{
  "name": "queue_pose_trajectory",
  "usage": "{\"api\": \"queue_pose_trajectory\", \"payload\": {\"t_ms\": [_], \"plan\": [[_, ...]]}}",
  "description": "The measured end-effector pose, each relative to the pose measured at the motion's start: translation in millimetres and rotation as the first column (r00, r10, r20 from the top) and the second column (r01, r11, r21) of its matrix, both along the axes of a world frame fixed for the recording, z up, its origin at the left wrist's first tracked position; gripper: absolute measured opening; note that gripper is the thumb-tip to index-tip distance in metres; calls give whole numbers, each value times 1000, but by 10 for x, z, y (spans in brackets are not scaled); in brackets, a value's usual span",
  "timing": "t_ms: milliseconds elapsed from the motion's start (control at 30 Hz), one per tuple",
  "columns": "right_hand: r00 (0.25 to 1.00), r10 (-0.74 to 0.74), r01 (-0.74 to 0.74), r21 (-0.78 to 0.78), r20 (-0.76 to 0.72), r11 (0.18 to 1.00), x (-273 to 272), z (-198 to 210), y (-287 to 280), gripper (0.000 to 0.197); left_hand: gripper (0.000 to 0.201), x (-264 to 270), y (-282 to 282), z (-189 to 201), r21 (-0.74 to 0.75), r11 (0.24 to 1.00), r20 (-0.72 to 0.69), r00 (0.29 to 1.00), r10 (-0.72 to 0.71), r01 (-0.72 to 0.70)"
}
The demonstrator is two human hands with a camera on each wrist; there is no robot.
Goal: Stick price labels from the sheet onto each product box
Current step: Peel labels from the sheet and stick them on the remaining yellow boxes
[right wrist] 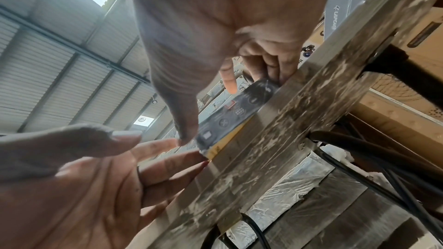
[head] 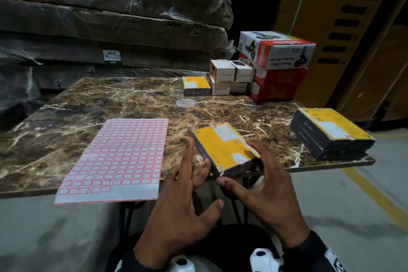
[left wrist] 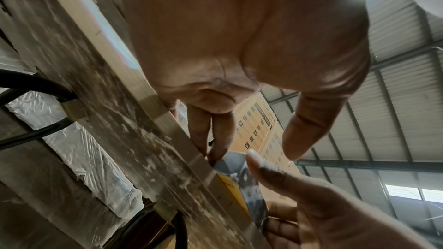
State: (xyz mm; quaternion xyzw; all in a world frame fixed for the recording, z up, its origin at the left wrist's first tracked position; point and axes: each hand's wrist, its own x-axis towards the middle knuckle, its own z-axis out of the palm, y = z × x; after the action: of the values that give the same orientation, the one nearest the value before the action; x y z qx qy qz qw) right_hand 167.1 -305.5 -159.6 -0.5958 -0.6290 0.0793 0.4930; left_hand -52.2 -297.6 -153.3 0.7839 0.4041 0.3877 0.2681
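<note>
Both hands at yellow box [head: 225, 150] on table [head: 110, 104] near edge: my right hand [head: 265, 181] grips its right end, left hand [head: 183, 201] loose, fingers spread. Label sheet [head: 119, 157] lies leftward, nearer left hand.

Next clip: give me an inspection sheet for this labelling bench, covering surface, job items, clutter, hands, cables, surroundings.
Surface: brown marble table.
Job's things: label sheet overhangs the near edge, part used; yellow box at the edge bears a red-bordered label; stacked yellow boxes right; one far yellow box.
Clutter: white cartons, red cartons.
Hands: left hand touches the box; right hand grips it.
Cables: black, under the table.
Surroundings: wrapped slabs, big cartons.
</note>
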Motion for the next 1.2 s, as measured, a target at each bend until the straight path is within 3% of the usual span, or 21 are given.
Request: {"api": "queue_pose_trajectory", "payload": {"t_ms": [200, 300, 433, 600, 700, 867, 1200], "plan": [[995, -86, 85, 8, 45, 996, 120, 41, -10, 99, 124, 132, 53, 175, -53, 992, -89, 989, -122, 118], [997, -68, 68, -8, 21, 998, 278, 103, -14, 88, 126, 217, 119, 272, -97, 984, -56, 986, -155, 149], [993, -116, 115, 97, 2, 989, 474, 252, -133, 75, 130, 355, 93, 420, -103, 976, -12, 981, -193, 191], [980, -192, 199, 180, -55, 963, 912, 610, -287, 93, 130, 728, 99, 703, -38, 960, 70, 959, -274, 277], [944, -322, 330, 225, -75, 917, 1280, 809, -351, 100, 130, 985, 172, 833, -9, 954, 63, 952, -299, 301], [860, -491, 509, 160, -137, 846, 1836, 874, -364, 110, 124, 1264, 243, 828, 0, 957, 42, 956, -291, 291], [826, -550, 562, 115, -124, 819, 1829, 745, -111, 118, 122, 1371, 249, 764, -75, 959, 3, 962, -274, 273]]}}
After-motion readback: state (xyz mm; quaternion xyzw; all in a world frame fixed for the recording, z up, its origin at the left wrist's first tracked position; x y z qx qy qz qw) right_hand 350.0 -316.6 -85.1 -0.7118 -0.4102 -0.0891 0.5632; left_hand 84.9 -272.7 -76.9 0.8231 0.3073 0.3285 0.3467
